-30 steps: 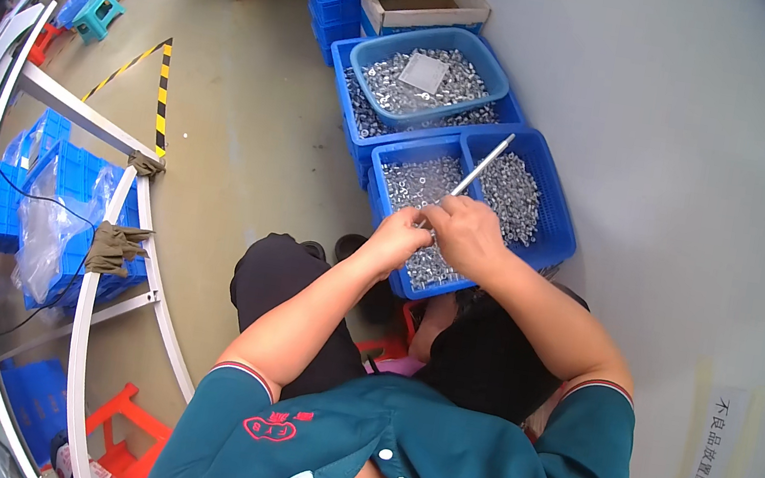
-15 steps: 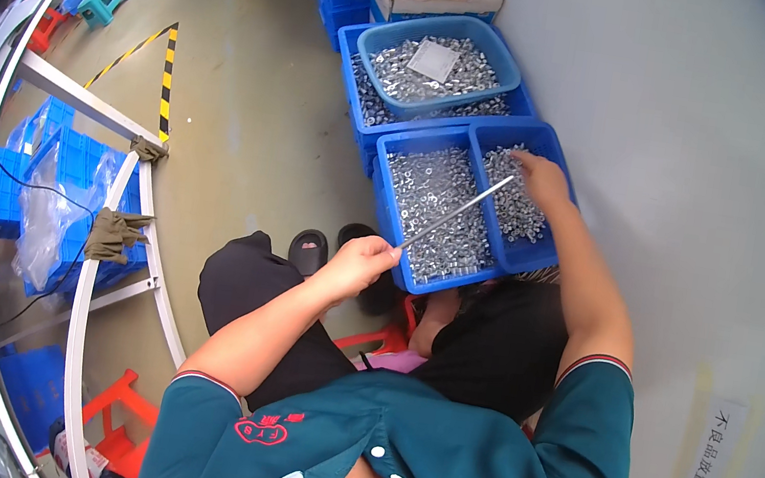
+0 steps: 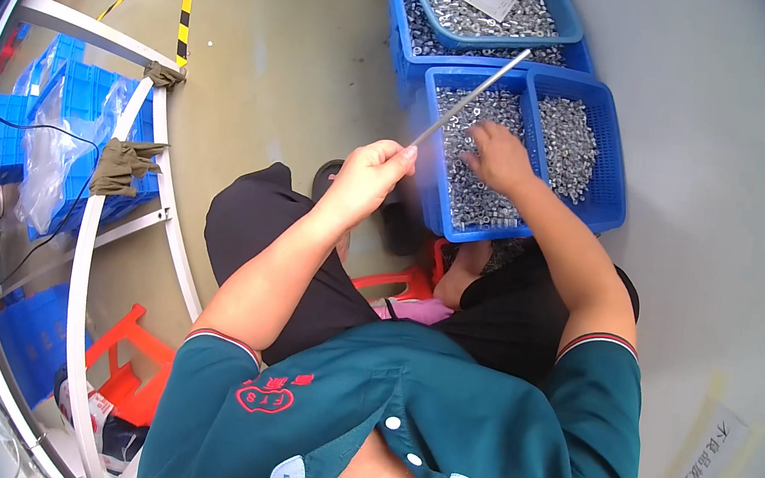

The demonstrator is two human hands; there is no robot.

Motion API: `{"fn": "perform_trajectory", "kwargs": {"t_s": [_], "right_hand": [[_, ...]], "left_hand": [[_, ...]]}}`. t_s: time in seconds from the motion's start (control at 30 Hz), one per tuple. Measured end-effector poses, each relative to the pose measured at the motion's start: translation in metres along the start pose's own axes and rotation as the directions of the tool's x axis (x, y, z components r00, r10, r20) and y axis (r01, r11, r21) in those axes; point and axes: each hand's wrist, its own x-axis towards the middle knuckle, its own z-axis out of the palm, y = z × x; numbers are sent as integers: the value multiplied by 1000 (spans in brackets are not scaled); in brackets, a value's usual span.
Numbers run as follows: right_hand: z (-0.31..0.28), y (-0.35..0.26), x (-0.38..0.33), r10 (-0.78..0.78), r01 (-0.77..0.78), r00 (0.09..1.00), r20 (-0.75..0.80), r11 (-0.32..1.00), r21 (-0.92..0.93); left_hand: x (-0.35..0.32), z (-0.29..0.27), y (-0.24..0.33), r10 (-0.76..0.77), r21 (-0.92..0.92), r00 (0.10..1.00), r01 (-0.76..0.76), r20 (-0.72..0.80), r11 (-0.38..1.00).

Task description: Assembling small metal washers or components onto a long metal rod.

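Note:
My left hand (image 3: 370, 180) is closed on the lower end of a thin metal rod (image 3: 471, 99). The rod slants up and to the right, over the left part of a blue divided bin (image 3: 532, 113). Just above that compartment's small silvery metal parts (image 3: 482, 200) hovers my right hand (image 3: 501, 158). Its thumb and fingers are bent but apart, with nothing visible between them. The right compartment holds more small metal pieces (image 3: 565, 143), which look like nuts or short sleeves.
Behind the bin, a light blue basket (image 3: 570, 42) of metal parts rests on another blue crate (image 3: 400, 54). A grey wall (image 3: 706, 189) borders the right side. At left stand a white metal frame (image 3: 78, 292), a red stool (image 3: 126, 364) and blue crates (image 3: 75, 109).
My right hand has moved from the right compartment to the left one. The rod has swung steeper in my left hand, and the bins sit higher and farther right in view.

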Motion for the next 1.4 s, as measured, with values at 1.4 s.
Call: {"fn": "perform_trajectory", "kwargs": {"t_s": [1.4], "right_hand": [[32, 29, 9, 263, -35, 781, 566, -887, 460]], "left_hand": [[-2, 1, 1, -33, 10, 998, 32, 46, 999]]}}
